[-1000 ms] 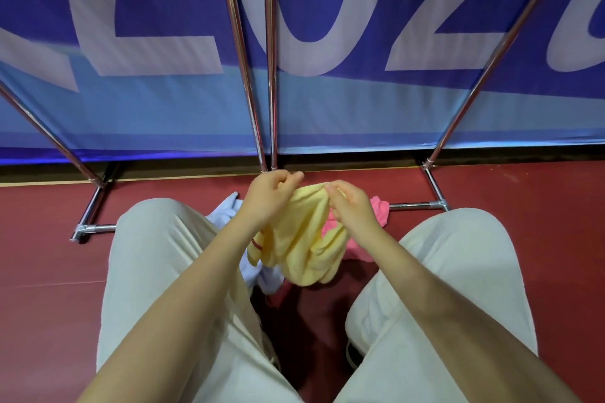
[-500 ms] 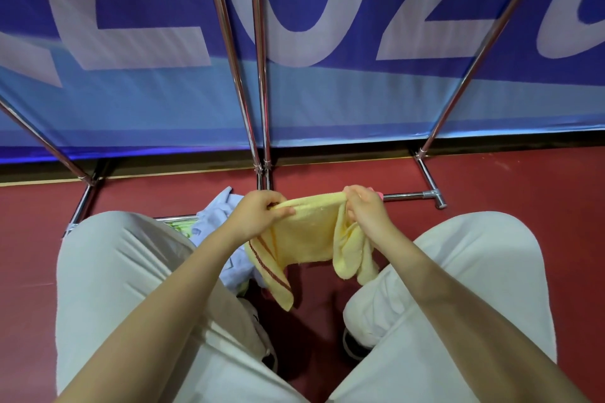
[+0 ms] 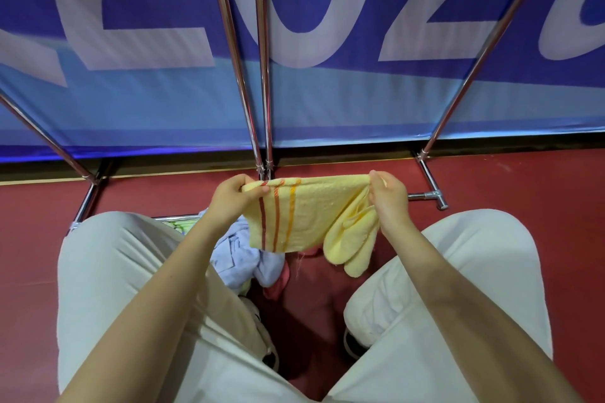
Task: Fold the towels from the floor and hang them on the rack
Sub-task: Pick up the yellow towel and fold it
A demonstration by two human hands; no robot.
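Blue banner [image 3: 163,101] lettered "LUZ"

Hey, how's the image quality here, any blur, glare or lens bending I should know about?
Head view: sharp on the striped yellow terry towel and both hands; wide-angle bending splays the chrome rack poles outward; bright glare streaks run along those poles; soft shadow darkens the red floor between the knees; the blue banner looks slightly soft.
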